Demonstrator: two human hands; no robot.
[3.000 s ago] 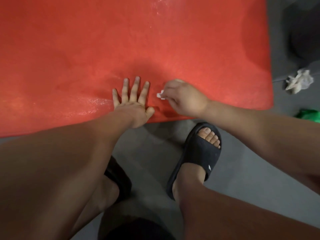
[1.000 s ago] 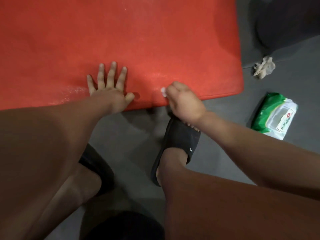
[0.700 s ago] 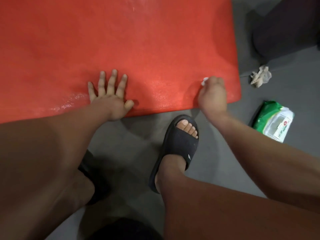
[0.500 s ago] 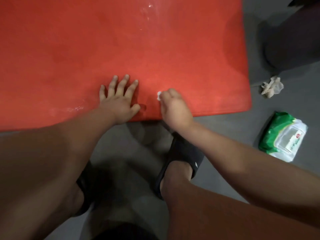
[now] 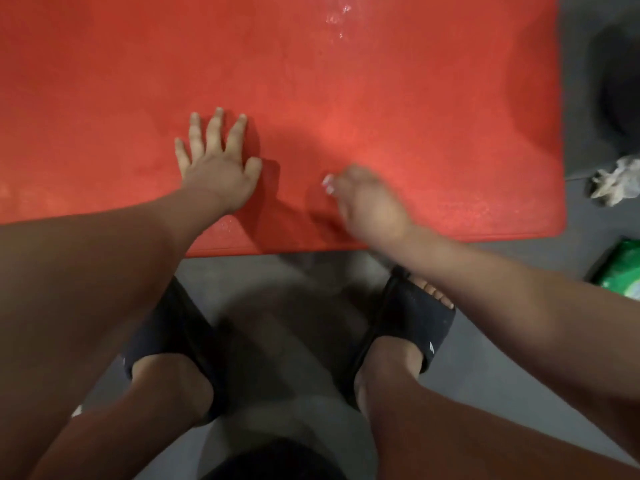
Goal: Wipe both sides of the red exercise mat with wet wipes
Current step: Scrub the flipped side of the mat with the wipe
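Note:
The red exercise mat (image 5: pixel 398 98) lies flat on the grey floor and fills the upper part of the view, with damp shiny patches on it. My left hand (image 5: pixel 218 168) rests on the mat near its front edge, palm down, fingers spread and straight. To its right, my right hand (image 5: pixel 367 202) is curled over a small white wet wipe (image 5: pixel 328 184) and holds it against the mat. Only a corner of the wipe shows past the fingers. The right hand is blurred.
A crumpled used wipe (image 5: pixel 614 181) lies on the floor just past the mat's right edge. A green wet-wipe pack (image 5: pixel 620 273) sits at the right edge of the view. My feet in black slides (image 5: pixel 412 317) stand just before the mat's front edge.
My right hand has rubbed the wipe back and forth along the mat's front edge, out to the right corner and back to the middle. The left hand stays pressed flat.

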